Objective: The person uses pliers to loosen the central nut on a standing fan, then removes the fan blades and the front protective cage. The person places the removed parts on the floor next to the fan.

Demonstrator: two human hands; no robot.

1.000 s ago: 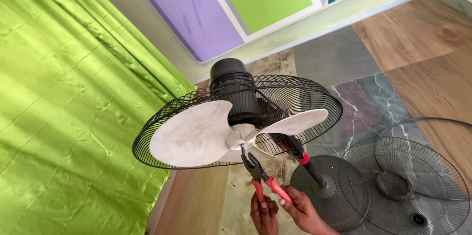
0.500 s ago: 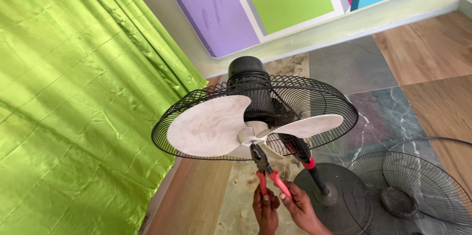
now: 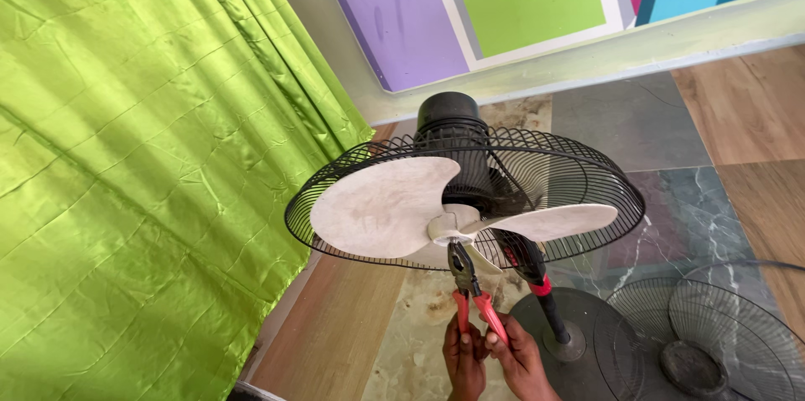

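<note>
**Pliers at the hub of an open fan**

While both sets of fingers curl tight around the red handles, the left hand [image 3: 464, 356] and the right hand [image 3: 518, 356] hold the pliers [image 3: 468, 283] upright from below, one handle in each. The dark nose of the pliers points up and meets the pale hub [image 3: 449, 225] at the middle of the fan blades [image 3: 394, 204]; whether the tip actually bites on anything there, I cannot tell. The blades are off-white and dusty, and they sit inside the black wire rear guard [image 3: 587, 179], with the black motor housing [image 3: 453, 120] behind. A black pole with a red collar [image 3: 541, 288] drops to the round base [image 3: 570, 342] just beside the right hand. A loose front guard [image 3: 713, 334] lies flat on the floor near the base. A green curtain [image 3: 142, 158] hangs to the left.
</note>
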